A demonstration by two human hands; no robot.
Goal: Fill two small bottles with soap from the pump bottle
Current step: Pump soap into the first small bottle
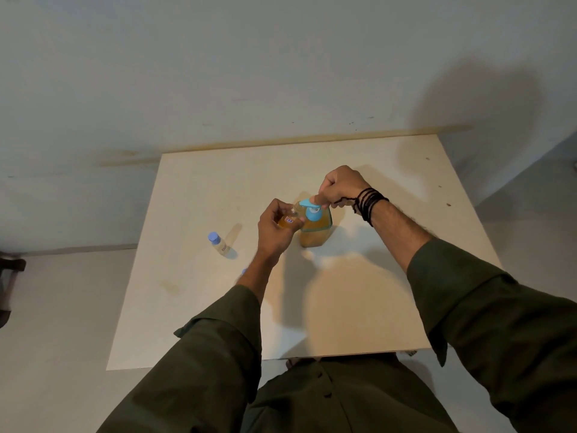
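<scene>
A pump bottle (315,232) of amber soap with a blue pump head (310,207) stands mid-table. My right hand (342,185) sits over the pump, fingers curled, thumb pressing on its top. My left hand (274,228) grips a small open bottle (288,220), holding it tilted with its mouth under the spout; amber soap shows inside it. A second small bottle (218,242) with a blue cap stands upright to the left, apart from both hands. A sliver of a blue cap (244,271) peeks from behind my left forearm.
The cream table (359,307) stands against a pale wall, its far edge touching it. A dark object (11,276) sits on the floor at far left. My green sleeves cover the near table edge.
</scene>
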